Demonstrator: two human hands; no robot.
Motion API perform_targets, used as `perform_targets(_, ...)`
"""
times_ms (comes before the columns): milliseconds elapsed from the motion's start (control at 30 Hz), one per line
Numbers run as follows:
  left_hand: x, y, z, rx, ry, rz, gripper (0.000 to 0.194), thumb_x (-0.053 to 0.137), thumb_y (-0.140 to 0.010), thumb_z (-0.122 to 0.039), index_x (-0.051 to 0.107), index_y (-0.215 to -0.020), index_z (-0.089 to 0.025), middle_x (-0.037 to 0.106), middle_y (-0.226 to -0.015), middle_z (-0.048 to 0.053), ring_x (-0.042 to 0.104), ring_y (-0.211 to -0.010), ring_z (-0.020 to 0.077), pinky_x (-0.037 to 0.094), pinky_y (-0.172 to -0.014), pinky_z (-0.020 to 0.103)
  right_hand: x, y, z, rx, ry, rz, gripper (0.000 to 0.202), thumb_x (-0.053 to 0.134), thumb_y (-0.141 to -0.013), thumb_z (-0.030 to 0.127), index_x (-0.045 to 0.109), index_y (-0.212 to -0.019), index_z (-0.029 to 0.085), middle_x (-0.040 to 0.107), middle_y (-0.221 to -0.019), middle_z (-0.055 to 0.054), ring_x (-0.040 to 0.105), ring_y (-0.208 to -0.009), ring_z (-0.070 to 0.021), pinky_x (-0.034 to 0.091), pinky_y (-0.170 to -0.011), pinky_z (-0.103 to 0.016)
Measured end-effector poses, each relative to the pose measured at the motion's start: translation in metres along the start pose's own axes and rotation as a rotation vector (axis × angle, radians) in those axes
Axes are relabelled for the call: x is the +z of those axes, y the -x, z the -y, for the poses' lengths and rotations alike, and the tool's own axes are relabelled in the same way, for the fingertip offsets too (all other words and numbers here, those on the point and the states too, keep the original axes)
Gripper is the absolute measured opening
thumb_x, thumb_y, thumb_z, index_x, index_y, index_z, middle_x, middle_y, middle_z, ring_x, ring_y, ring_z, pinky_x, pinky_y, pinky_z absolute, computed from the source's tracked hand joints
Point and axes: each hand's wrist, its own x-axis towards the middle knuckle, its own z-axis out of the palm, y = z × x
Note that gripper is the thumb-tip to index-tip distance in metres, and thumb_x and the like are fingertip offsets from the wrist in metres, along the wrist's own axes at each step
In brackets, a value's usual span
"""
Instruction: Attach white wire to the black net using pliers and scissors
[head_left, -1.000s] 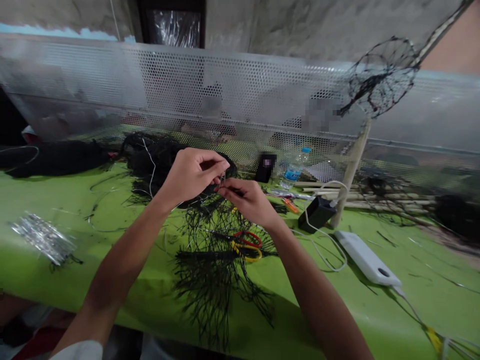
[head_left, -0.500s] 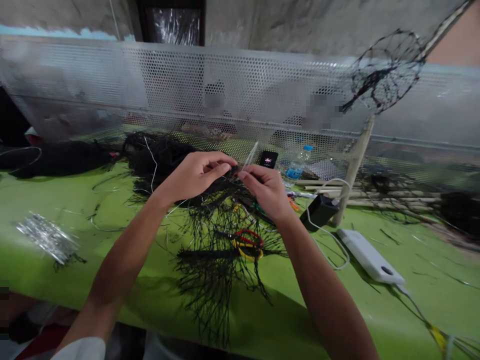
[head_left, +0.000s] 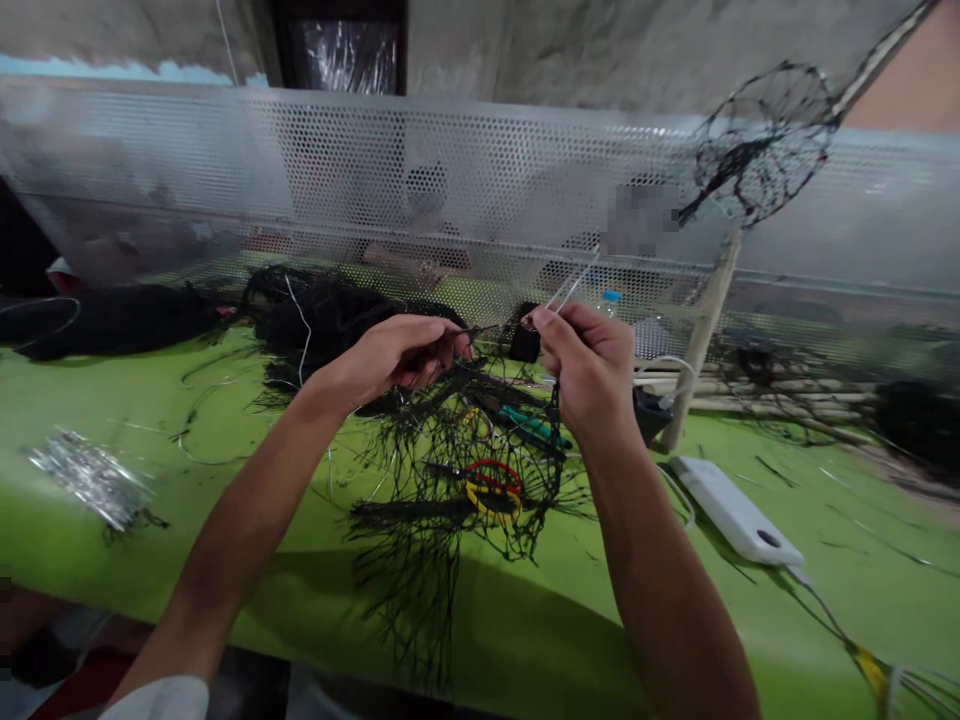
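My left hand is closed in a pinch on the black netting, with a dark strand sticking out past its fingertips. To its right, apart from it, my right hand pinches a thin pale wire that points up and right in two strands. A black net cord hangs just below that hand. The loose netting droops over the table between my arms. Scissors with red and yellow handles lie amid its mesh. Behind them is a green-handled tool, partly covered by netting.
A heap of black netting lies at the back left. Silvery thin pieces lie bundled on the green table. A white power bank and wooden sticks are right. Behind stands a perforated metal panel, with people beyond.
My hands have drawn apart: the right one moved right with the pale wire, and the left shifted slightly. The green-handled tool shows more; the bottle is now mostly hidden behind my right hand.
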Motion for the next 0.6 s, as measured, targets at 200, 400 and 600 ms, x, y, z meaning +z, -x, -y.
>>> perform_targets(200, -0.002, 0.002, -0.001, -0.055, 0.180, 0.014, 0.029, 0.062, -0.089, -0.038, 0.076, -0.095, -0.013, 0.058, -0.071, 0.002, 0.049, -0.052, 0.0080, 0.032, -0.041, 0.016, -0.003, 0.000, 0.007, -0.007, -0.004, -0.008, 0.022, 0.073, -0.094, 0.041, 0.077, -0.083, 0.022, 0.037, -0.060, 0.005, 0.026, -0.052, -0.0111, 0.020, -0.049, -0.031)
perform_targets(400, -0.001, 0.005, -0.005, -0.118, 0.213, 0.130, 0.027, 0.073, -0.092, -0.040, 0.075, -0.091, -0.013, 0.046, -0.055, -0.005, 0.031, -0.042, 0.0039, 0.028, -0.039, 0.013, -0.005, 0.000, 0.010, 0.001, 0.019, -0.020, 0.023, 0.072, -0.093, 0.044, 0.075, -0.083, 0.022, 0.036, -0.061, 0.006, 0.026, -0.053, -0.0113, 0.021, -0.050, -0.031)
perform_targets(600, -0.002, 0.009, -0.008, -0.140, 0.236, 0.156, 0.026, 0.079, -0.093, -0.039, 0.078, -0.101, -0.014, 0.037, -0.051, -0.010, 0.022, -0.042, 0.0024, 0.025, -0.039, 0.011, -0.003, 0.001, 0.015, 0.028, -0.047, -0.036, 0.025, 0.076, -0.090, 0.046, 0.075, -0.083, 0.022, 0.039, -0.064, 0.005, 0.023, -0.054, -0.0105, 0.017, -0.050, -0.031)
